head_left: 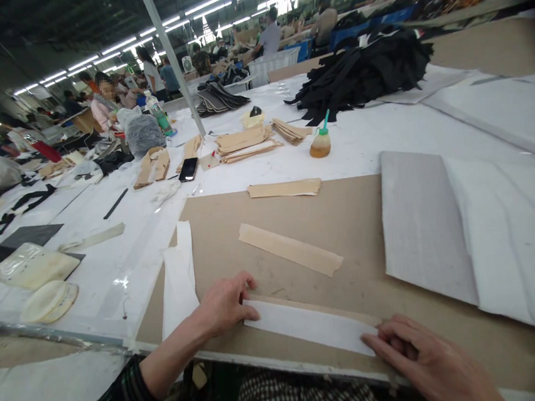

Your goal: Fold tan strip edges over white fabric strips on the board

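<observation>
The white strip lies between the left hand and right hand, each pinching one end, equally near; its long axis slants bodyward rightward, tan strip along its far edge, by the desk front.

Black strips lie heaped behind 1 green-nozzled bottle, well apart from 1 dark-screened phone.

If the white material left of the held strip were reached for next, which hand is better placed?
Probably the left hand: the white material lies close beside its wrist, while the right hand is at the white strip's opposite end. Both touch that strip.
</observation>
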{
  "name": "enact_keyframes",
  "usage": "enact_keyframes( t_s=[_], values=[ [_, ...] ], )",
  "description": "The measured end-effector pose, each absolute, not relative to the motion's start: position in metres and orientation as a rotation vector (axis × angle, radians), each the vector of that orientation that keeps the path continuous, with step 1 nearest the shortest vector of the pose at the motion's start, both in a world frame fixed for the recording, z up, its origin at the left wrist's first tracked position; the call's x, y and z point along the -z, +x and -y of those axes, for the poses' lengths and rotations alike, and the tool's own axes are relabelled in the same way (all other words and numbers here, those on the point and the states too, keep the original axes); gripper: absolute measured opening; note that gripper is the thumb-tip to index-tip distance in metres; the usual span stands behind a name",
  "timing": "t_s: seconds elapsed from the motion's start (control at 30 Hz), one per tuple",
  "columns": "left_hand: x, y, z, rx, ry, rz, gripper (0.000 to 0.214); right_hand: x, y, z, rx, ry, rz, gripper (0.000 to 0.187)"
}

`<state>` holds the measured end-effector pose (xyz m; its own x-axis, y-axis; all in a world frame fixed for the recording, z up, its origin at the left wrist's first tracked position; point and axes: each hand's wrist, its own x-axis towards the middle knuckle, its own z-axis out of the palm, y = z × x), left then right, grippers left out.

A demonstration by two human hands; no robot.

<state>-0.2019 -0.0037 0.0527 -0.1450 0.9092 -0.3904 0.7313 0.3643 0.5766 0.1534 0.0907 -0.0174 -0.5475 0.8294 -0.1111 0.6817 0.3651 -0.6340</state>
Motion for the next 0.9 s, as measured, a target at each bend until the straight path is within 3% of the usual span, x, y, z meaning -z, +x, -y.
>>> enact_keyframes(
  t_s=[0.33,0.57,0.73,0.83,0.9],
  values=[
    [-0.055,-0.197,0.007,-0.217,1.524,-1.98,0.043,0.022,0.156,-0.094,-0.959,-1.357,2.44,0.044],
    [-0.051,-0.189,0.014,-0.212,1.775,-2.009,0.036,0.01,0.151,-0.08,-0.776,-1.378,2.345,0.03],
    [-0.05,-0.179,0.025,-0.044,2.334,-1.566,0.022,0.006,0.145,-0.073,-0.649,-1.027,2.518,0.032],
    [-0.047,-0.177,0.036,-0.054,2.411,-1.53,0.028,0.009,0.148,-0.076,-0.586,-0.944,2.578,0.038],
    [-0.042,-0.178,0.042,-0.094,2.438,-1.557,0.044,0.01,0.151,-0.078,-0.575,-0.927,2.595,0.041]
  ],
)
